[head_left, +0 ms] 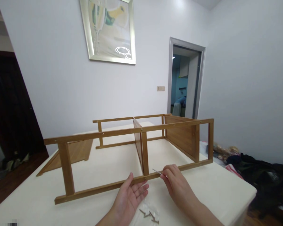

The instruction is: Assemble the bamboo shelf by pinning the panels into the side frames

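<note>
A wooden shelf frame lies on its side, with one panel across its middle and another panel near the right end. My left hand is open, palm up, its fingers beside the frame's lower front rail below the middle upright. Pinched in my right hand is a slim silver hex key, its tip pointing left toward that upright and apart from it. Several screws lie on a clear plastic bag in front of my hands.
The frame rests on a table with a cream cover. A loose wooden panel lies at the left. Dark clothes are heaped beyond the right edge. Behind stand a wall with a framed picture and a doorway.
</note>
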`<act>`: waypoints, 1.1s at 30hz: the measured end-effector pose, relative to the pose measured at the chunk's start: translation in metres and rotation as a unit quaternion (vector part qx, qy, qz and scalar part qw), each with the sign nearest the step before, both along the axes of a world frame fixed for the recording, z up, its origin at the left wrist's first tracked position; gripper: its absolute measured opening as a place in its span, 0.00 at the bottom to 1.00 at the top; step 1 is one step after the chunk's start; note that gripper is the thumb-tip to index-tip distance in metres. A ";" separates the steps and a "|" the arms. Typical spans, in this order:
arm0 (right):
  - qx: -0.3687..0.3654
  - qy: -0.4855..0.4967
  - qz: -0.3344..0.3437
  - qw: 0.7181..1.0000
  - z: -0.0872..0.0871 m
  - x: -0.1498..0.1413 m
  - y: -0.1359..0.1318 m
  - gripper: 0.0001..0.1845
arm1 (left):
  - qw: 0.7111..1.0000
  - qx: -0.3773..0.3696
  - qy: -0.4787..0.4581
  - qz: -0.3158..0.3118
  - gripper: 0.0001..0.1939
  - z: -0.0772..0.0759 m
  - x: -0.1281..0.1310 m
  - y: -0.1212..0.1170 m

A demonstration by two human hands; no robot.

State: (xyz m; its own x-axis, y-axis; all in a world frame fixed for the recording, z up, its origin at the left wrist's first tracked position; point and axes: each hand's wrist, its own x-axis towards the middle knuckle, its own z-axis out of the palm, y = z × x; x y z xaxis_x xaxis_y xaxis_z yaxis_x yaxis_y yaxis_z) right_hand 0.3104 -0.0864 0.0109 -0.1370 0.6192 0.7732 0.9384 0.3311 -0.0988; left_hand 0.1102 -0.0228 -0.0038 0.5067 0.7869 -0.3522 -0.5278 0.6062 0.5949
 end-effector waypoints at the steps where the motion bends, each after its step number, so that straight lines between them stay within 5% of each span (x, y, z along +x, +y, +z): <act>1: 0.005 -0.028 0.005 1.000 -0.002 0.001 0.004 0.11 | 1.000 -0.003 0.000 0.001 0.20 0.000 0.000 0.000; 9: -0.060 -0.155 0.020 0.986 -0.006 0.012 0.018 0.11 | 0.999 -0.015 -0.010 0.033 0.16 0.000 0.000 -0.001; 15: -0.125 -0.125 0.065 0.982 -0.003 0.017 0.017 0.13 | 0.999 -0.021 0.012 0.043 0.14 0.004 -0.002 -0.002; 18: -0.118 -0.105 0.081 0.984 -0.004 0.015 0.016 0.14 | 0.996 -0.014 0.086 -0.010 0.14 0.008 -0.004 -0.005; 21: -0.129 -0.103 0.090 0.982 -0.004 0.014 0.014 0.13 | 0.970 0.096 0.215 -0.066 0.19 0.015 -0.007 -0.010; 24: -0.167 -0.117 0.084 0.975 -0.005 0.014 0.013 0.12 | 0.886 0.324 0.329 -0.036 0.21 0.023 -0.013 -0.010; 27: -0.208 -0.129 0.074 0.967 -0.007 0.015 0.013 0.12 | 0.739 0.523 0.424 0.026 0.17 0.026 -0.024 0.000; 30: -0.227 -0.142 0.055 0.962 -0.008 0.014 0.015 0.12 | 0.608 0.626 0.484 0.063 0.14 0.016 -0.035 0.016; 33: -0.233 -0.164 0.034 0.958 -0.008 0.011 0.017 0.10 | 0.549 0.641 0.535 0.031 0.14 0.001 -0.041 0.026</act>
